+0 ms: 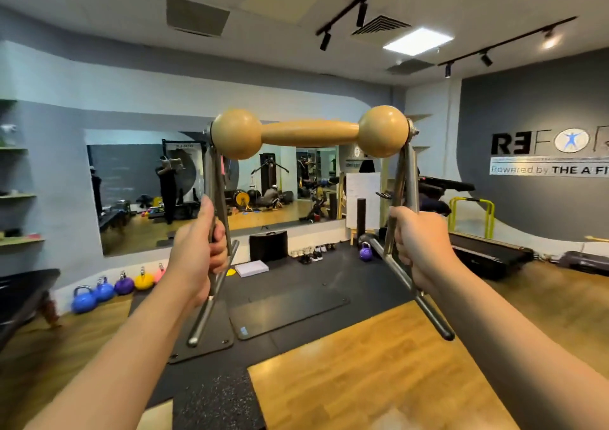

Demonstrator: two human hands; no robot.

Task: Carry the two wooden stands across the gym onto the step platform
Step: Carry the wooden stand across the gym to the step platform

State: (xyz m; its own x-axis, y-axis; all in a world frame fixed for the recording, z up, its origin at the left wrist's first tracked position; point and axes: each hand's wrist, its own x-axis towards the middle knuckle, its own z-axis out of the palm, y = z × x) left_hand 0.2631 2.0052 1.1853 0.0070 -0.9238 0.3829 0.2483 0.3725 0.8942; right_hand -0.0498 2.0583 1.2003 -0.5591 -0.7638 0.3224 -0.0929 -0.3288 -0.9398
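Risk: wooden stand (309,133) carried at chest height with arms outstretched; its long metal feet project low and outward, so one could likely clip floor clutter such as the purple kettlebell (365,252). The heavy top could tip it forward if grip slackens.

Grip: left hand (194,248) and right hand (418,248), fingers wrapped tight around the side legs.

Item: dumbbell-shaped pale wood bar, two round knobs, glossy, bolted between grey steel A-frame legs on tubular feet. Held aloft over black floor mats (286,307). Second stand and step platform not identifiable.
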